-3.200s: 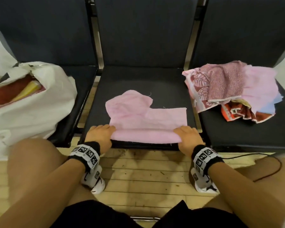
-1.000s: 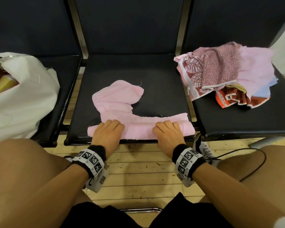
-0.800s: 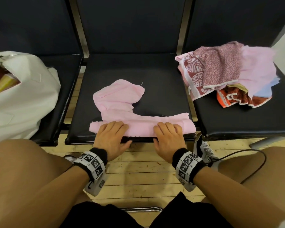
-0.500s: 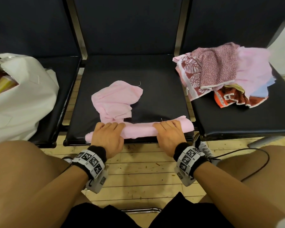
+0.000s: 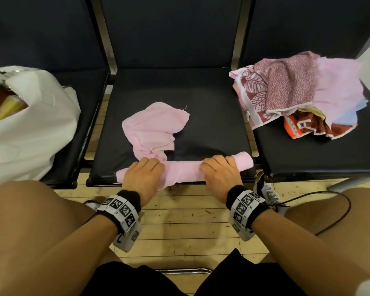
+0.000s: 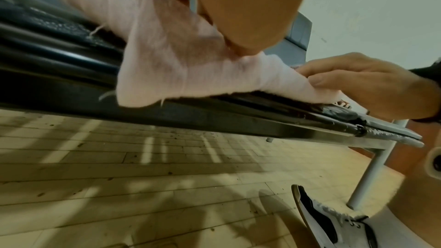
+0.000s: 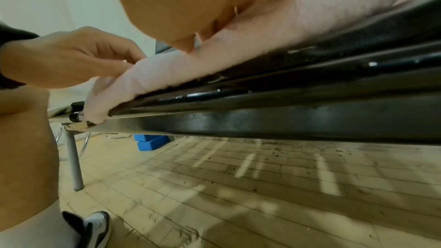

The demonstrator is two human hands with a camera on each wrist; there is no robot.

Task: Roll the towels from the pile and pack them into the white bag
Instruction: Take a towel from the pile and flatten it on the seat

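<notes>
Meanwhile both hands, left (image 5: 143,177) and right (image 5: 220,175), curl around the pink towel (image 5: 183,170) (half-rolled) at the seat's front edge (image 5: 247,175).

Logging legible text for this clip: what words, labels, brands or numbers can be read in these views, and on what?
None can be read.
Left wristband: black-and-white square marker patterns only, no letters or digits.
Right wristband: the same kind of marker patterns, no text.
White bag: no print visible.
Pile of towels: leaf and speckle patterns, no words.
Pink towel under both hands: plain.
Shoe: no readable brand.
</notes>
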